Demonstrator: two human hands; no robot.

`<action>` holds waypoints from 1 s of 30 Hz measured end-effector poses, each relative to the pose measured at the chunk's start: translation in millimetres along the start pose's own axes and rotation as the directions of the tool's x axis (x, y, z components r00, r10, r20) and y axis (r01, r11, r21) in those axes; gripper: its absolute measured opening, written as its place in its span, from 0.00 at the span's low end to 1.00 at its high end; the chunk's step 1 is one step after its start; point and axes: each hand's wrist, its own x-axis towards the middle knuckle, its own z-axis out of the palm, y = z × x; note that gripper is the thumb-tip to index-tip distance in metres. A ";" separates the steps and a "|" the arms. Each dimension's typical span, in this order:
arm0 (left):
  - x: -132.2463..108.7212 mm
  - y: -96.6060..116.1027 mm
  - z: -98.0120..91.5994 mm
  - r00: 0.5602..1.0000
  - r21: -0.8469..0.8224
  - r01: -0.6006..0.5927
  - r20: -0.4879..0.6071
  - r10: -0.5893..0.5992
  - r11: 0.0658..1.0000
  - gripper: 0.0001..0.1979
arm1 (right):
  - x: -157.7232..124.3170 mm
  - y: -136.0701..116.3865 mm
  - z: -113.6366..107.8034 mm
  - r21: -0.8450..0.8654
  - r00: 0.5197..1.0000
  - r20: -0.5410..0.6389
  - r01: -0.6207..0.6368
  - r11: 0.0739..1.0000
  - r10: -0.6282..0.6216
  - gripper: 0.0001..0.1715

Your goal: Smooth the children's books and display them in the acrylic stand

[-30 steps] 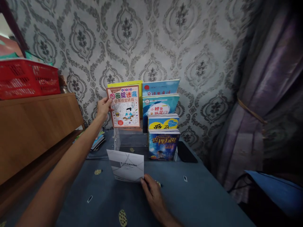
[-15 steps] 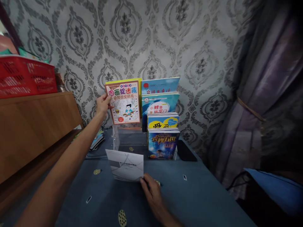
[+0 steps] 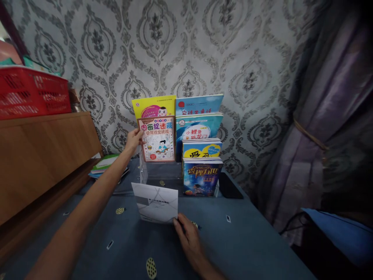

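Note:
My left hand [image 3: 135, 140] pinches the left edge of an orange-bordered picture book [image 3: 159, 146]. This book stands upright at the left side of a clear tiered stand [image 3: 160, 171], in front of a yellow book [image 3: 153, 104]. Lower down, my right hand [image 3: 189, 237] grips the bottom right corner of a white booklet [image 3: 157, 204], held tilted in front of the stand. The stand's right side bears two light-blue books, with a yellow-and-blue book [image 3: 201, 149] below them and a dark blue book [image 3: 201, 177] at the front.
A wooden headboard [image 3: 49, 155] runs along the left with a red basket [image 3: 35, 91] on top. Several books [image 3: 105, 163] lie beside it. A dark flat object [image 3: 230, 186] lies right of the stand. Purple curtains [image 3: 329, 97] hang at the right.
My left hand has lowered the orange-bordered book and moved it slightly right, uncovering more of the yellow book's cover. My right hand and the white booklet have hardly moved.

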 end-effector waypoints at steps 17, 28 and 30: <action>-2.2 -0.3 -22.6 0.999 0.354 0.016 -0.050 0.002 0.935 0.13 | 59.6 -24.6 -5.4 0.155 1.000 -0.012 -0.015 0.988 0.017 0.26; -15.9 -2.7 -25.1 0.990 0.052 0.127 0.059 -0.130 0.990 0.36 | 158.5 -48.1 -4.6 0.073 0.989 -0.044 0.147 0.986 -0.144 0.23; -23.5 -6.5 -30.3 0.981 -0.025 0.136 0.141 -0.132 0.990 0.37 | 164.8 -46.8 -2.8 0.082 0.987 -0.053 0.154 0.985 -0.150 0.23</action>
